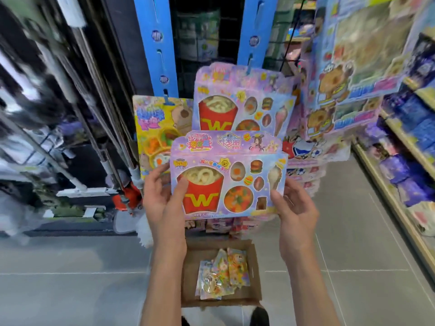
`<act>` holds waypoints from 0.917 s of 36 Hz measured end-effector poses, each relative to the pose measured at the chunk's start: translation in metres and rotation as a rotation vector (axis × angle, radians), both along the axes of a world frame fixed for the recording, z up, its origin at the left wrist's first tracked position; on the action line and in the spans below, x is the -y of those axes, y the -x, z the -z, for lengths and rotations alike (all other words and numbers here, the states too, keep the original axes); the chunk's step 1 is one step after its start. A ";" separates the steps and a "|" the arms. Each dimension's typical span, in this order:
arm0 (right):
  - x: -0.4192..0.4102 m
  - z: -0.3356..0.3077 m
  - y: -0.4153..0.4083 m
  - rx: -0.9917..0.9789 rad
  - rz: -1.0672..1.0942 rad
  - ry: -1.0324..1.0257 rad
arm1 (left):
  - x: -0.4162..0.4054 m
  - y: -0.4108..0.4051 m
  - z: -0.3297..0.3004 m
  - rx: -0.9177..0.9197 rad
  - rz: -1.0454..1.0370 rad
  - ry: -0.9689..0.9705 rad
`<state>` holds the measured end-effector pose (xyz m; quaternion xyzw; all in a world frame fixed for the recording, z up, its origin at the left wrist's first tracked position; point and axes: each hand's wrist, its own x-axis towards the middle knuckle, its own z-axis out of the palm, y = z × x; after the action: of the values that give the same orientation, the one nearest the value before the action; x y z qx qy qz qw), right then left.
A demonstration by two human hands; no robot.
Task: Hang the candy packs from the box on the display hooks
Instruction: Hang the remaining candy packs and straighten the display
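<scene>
Head view: left hand (162,196) and right hand (294,208) each pinch a side of one candy pack (226,177), not hung yet. Behind it, one matching pack (242,100) already hangs. Below it, the box (255,274) holds about three more.

A person holds a candy pack (228,175) upright between both hands, the left hand (162,196) at its left edge and the right hand (292,205) at its right edge. Behind it, a matching pack (242,100) hangs on the display rack (155,43), with another pack (157,130) hanging to its left. Below the hands, an open cardboard box (253,274) sits on the floor (70,290) with more packs (223,271) inside.
</scene>
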<state>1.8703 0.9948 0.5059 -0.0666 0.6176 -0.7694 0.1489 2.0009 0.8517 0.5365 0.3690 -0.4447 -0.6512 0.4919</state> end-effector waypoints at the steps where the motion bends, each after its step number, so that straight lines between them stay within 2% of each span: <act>1: 0.001 -0.005 0.002 -0.006 0.001 0.008 | 0.001 0.002 -0.003 0.003 -0.001 0.025; 10: 0.017 -0.051 0.032 -0.135 0.092 0.082 | 0.017 0.025 -0.042 0.053 0.132 0.210; 15: 0.026 -0.080 0.049 -0.180 0.121 0.125 | 0.028 0.034 -0.065 0.170 0.252 0.356; 21: 0.031 -0.099 0.063 -0.177 0.025 0.128 | 0.039 0.046 -0.079 0.383 0.292 0.489; 25: 0.036 -0.110 0.065 -0.239 -0.010 0.119 | 0.041 0.051 -0.091 0.334 0.261 0.501; 33: 0.042 -0.118 0.069 -0.280 0.053 0.129 | 0.042 0.063 -0.103 0.252 0.235 0.518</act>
<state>1.8009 0.9527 0.6240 -0.1664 0.5830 -0.7944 0.0366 1.9384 0.8095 0.6394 0.2555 -0.6931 -0.5176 0.4318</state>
